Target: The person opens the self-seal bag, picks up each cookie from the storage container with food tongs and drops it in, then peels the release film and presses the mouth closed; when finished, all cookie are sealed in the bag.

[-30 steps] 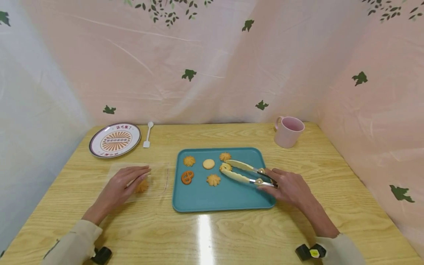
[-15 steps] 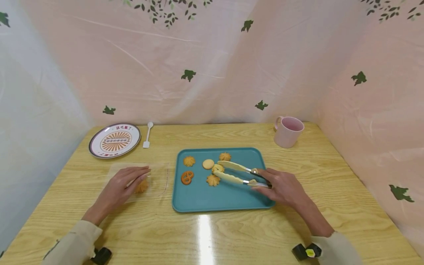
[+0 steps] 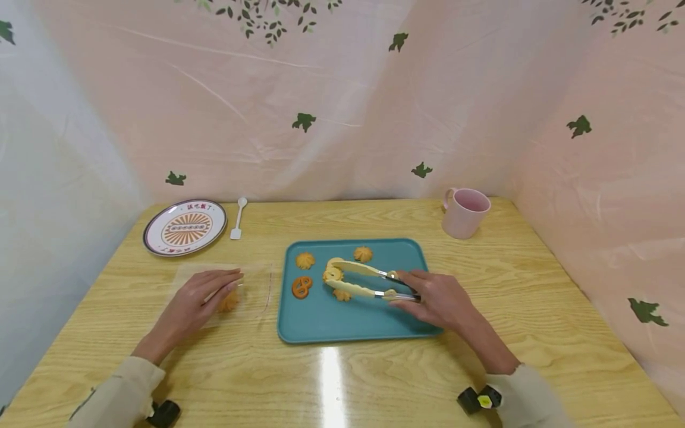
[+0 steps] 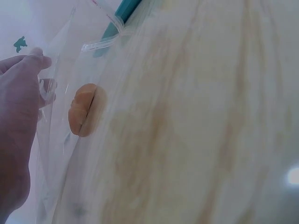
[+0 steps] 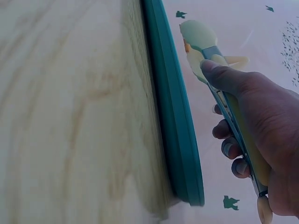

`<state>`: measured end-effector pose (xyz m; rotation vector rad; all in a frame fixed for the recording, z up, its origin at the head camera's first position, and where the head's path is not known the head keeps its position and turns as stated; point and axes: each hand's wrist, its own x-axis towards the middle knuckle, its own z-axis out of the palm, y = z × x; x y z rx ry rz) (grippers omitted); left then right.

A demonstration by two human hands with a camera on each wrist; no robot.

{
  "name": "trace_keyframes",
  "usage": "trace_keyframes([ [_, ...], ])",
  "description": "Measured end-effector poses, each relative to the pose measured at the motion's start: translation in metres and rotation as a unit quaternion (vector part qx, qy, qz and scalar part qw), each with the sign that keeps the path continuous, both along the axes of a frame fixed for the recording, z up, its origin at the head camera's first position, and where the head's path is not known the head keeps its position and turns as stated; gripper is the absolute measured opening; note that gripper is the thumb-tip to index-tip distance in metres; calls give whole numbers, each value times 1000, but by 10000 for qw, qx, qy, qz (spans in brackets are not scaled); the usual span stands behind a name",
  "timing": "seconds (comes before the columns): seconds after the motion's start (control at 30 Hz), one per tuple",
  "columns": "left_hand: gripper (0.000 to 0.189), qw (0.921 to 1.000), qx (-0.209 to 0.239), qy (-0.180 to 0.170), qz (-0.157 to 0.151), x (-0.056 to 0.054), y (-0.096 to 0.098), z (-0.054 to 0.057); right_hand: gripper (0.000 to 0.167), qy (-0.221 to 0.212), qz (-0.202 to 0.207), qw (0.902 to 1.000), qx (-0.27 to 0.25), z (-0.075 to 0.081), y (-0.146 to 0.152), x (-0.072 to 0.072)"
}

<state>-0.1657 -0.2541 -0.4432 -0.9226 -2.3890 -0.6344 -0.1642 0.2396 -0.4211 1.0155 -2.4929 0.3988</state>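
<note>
- Both sleeves, the left (image 3: 120,389) and the right (image 3: 527,398), are cut off by the near edge of the head view.
- At left, the left hand (image 3: 200,300) pinches the clear bag (image 3: 259,288); its fingers partly hide the cookie (image 3: 229,302) inside, and the film's edges are hard to make out.
- At right, the right hand (image 3: 441,300) grips the tongs (image 3: 355,289), covering most of their handles.
- On the teal tray (image 3: 364,324), the ring-shaped cookie (image 3: 333,274) sits between the tong tips, which partly cover it; whether it is lifted cannot be told.
- The near flower cookie (image 3: 342,296) is half hidden under the tongs; the pretzel (image 3: 302,287) lies to its left, in full view.
- The round cookie (image 3: 335,261), farther off, is partly covered, between two uncovered flower cookies, left (image 3: 305,260) and right (image 3: 363,254).
- Beyond: plate (image 3: 216,241) and white spoon (image 3: 239,218) far left, pink mug (image 3: 465,214) far right, its inner bottom unseen.
</note>
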Motion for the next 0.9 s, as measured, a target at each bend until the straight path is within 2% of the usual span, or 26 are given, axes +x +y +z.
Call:
trace_keyframes([
  [0.53,46,9999,30,100,-123,-1,0,0,55,77,357,9992,186,2,-41,-10],
  [0.9,42,9999,-21,-48,88,1,-1,0,58,186,420,9985,308,0,-68,-13],
])
